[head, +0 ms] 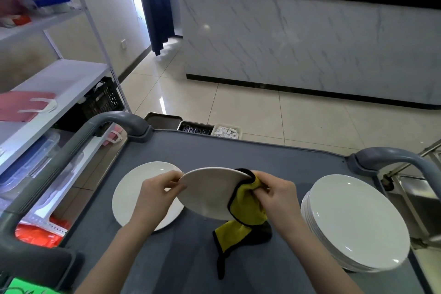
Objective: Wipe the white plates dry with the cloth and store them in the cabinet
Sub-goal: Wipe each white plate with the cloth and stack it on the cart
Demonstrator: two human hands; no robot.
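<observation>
A white plate [207, 192] is held tilted above the grey cart top [274, 160]. My left hand [158, 194] pinches its left rim. My right hand [274, 193] grips a yellow cloth with black edging [245, 210] wrapped over the plate's right rim; the cloth's loose end hangs down onto the cart. Another white plate [128, 196] lies flat on the cart at the left, partly under my left hand. A stack of several white plates [355, 222] stands on the cart at the right.
The cart has grey handles at the left [100, 124] and right [391, 153]. A white metal shelf unit [71, 83] with bags and a black crate stands left. Trays of cutlery [195, 127] sit beyond the cart. A marble-fronted counter [310, 43] lies ahead across tiled floor.
</observation>
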